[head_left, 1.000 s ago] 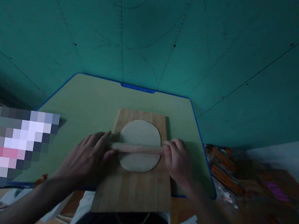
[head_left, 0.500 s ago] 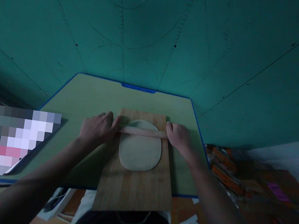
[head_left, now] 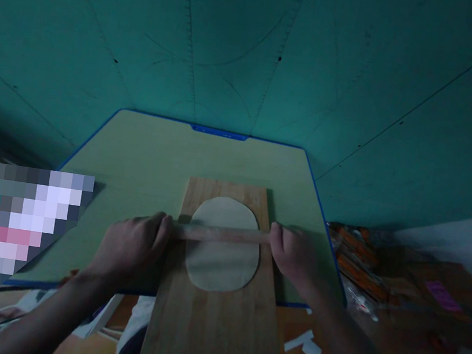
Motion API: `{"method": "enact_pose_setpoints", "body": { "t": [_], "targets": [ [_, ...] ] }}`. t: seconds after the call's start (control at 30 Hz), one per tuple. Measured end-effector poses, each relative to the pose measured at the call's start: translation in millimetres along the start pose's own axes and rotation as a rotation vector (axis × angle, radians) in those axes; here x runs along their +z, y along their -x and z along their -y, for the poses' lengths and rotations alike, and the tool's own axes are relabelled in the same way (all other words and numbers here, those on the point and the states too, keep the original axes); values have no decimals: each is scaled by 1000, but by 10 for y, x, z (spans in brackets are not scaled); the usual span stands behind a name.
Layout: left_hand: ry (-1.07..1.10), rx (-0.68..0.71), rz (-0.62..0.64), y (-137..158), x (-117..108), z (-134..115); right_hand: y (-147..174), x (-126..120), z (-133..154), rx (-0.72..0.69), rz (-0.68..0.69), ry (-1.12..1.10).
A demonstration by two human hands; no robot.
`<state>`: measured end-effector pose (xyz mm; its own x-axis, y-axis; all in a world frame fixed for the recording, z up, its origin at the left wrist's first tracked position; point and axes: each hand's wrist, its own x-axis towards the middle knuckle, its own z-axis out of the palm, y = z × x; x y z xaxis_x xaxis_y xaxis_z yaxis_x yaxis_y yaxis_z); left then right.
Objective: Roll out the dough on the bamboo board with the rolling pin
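A wooden rolling pin lies crosswise over a flat, pale, rounded sheet of dough. My left hand is closed around the pin's left end, and my right hand grips its right end. Beneath the dough is a wooden cutting board, whose near end juts past the table edge toward my lap. Dough shows both above and below the pin, which crosses near its middle.
The board rests on a pale green table with a blue rim, against a green wall. A blurred-out item covers the table's left side. Cardboard and orange packages sit right; paper scraps lie on the floor.
Both hands have drawn the rolling pin toward me, from the dough's far part to near its middle. The board has shifted slightly nearer, and the camera view has moved a little.
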<state>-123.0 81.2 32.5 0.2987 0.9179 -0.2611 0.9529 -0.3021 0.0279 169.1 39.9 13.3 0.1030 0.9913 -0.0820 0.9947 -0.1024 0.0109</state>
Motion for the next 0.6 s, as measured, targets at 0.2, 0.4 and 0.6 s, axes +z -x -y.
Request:
{"method": "enact_pose_setpoints", "body": {
  "t": [0.2, 0.4, 0.6],
  "targets": [
    [-104, 59, 0, -92, 25, 40, -99, 59, 10, 9, 1, 1],
    [-171, 45, -77, -595, -70, 74, -567, -56, 56, 10, -23, 20],
    [-87, 18, -150, -524, -95, -6, -555, -141, 54, 17, -25, 24]
  ]
}}
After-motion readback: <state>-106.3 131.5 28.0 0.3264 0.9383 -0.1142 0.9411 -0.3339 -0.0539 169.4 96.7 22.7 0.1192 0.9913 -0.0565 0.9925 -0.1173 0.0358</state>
